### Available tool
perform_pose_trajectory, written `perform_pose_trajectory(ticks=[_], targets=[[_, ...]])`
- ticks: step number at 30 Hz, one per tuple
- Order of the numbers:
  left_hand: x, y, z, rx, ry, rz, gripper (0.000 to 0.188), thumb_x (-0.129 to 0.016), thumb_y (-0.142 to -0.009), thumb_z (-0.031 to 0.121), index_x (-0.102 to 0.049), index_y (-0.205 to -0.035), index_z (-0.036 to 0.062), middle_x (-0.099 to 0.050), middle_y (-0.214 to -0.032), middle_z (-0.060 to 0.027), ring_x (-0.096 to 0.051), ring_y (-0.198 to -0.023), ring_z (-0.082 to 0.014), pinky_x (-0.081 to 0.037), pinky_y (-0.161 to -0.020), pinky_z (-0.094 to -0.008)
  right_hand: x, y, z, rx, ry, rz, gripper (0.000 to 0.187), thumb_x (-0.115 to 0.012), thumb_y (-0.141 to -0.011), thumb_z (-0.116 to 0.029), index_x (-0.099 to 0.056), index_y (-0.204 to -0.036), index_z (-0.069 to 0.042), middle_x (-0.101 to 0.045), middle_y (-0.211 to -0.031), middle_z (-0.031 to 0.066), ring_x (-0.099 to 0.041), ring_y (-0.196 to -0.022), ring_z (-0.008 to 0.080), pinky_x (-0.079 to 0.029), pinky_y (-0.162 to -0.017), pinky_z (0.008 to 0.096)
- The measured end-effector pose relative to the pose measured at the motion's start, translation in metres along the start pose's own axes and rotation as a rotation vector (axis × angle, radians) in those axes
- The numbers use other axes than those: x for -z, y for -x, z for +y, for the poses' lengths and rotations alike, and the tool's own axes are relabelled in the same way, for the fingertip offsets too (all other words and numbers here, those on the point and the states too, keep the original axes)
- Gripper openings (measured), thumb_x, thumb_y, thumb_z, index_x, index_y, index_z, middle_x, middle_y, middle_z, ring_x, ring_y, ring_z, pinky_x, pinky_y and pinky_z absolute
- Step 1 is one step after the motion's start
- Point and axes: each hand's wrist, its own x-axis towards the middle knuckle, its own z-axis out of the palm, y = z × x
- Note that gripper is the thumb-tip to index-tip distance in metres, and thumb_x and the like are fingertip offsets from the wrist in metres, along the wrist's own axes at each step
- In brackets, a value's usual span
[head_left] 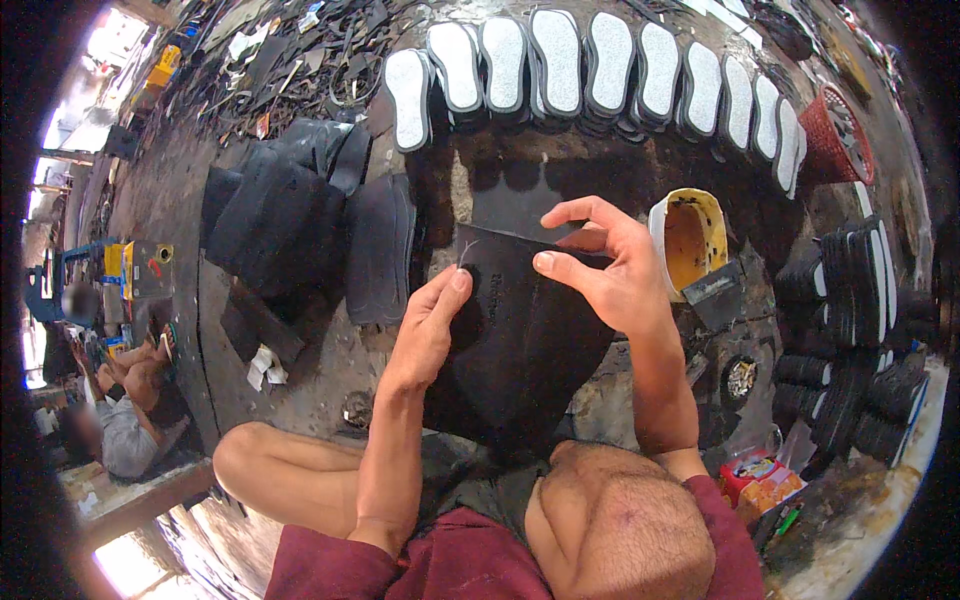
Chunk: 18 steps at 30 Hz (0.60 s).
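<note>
A dark black sheet (530, 345), seemingly rubber or foam, stands up in front of me above my lap. Faint raised lettering marks its face. My left hand (432, 318) grips its left edge, thumb on the near side. A thin pale thread-like line curls at that corner by the thumb. At the upper right edge, my right hand (617, 265) has its thumb on the near face and its other fingers raised behind; the sheet's edge lies between them. Whatever the lower part of the sheet rests on is hidden.
An arc of stacked soles with white tops (610, 65) lies at the far side. More black sheets (275, 200) sit left. On the right are a yellowish tub (658, 235), a red basket (825, 130) and piled black soles (850, 280). Another person (130, 435) sits far left.
</note>
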Motion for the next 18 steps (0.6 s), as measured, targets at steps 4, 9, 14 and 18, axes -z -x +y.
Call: perform_pose_trajectory(ticks=[4,9,14,18], targets=[[0.007,-0.024,-0.008,-0.059,-0.079,0.067,0.031,-0.071,-0.1,0.022,-0.074,-0.121,-0.0008,-0.076,-0.112,-0.0088,-0.069,-0.102,-0.0174,-0.053,-0.096,-0.0316,-0.017,-0.009,0.015,-0.033,0.157,-0.053,0.038,-0.085,-0.082,-0.013,-0.074,-0.118,-0.008,-0.079,-0.102,0.0075,-0.077,-0.092,0.0188,-0.057,-0.085,0.0332],[0.073,-0.043,0.022,-0.463,-0.131,0.609,0.025,-0.08,-0.094,0.018,-0.078,-0.11,-0.0008,-0.077,-0.107,-0.0066,-0.069,-0.096,-0.0139,-0.053,-0.09,-0.0309,-0.018,-0.015,0.022,0.401,0.548,0.327,0.06,-0.085,-0.081,-0.013,-0.064,-0.138,-0.01,-0.062,-0.148,0.0099,-0.054,-0.138,0.0281,-0.041,-0.115,0.0425],[0.227,-0.023,0.059,-0.726,0.39,1.204,0.042,-0.076,-0.097,0.026,-0.068,-0.129,-0.0005,-0.068,-0.128,-0.0115,-0.064,-0.112,-0.0225,-0.05,-0.098,-0.037,0.009,-0.01,0.048,0.281,0.187,0.511,0.052,-0.074,-0.093,-0.002,-0.059,-0.142,-0.002,-0.07,-0.132,0.0118,-0.065,-0.119,0.0244,-0.048,-0.108,0.0393],[0.279,-0.046,0.008,-0.729,0.214,1.698,0.059,-0.078,-0.091,0.027,-0.058,-0.139,-0.0006,-0.058,-0.142,-0.0185,-0.061,-0.123,-0.0296,-0.049,-0.1,-0.0423,-0.006,0.001,0.081,0.131,0.222,0.472,0.05,-0.073,-0.095,-0.005,-0.059,-0.143,-0.004,-0.071,-0.127,0.012,-0.067,-0.113,0.0223,-0.051,-0.105,0.0392]])
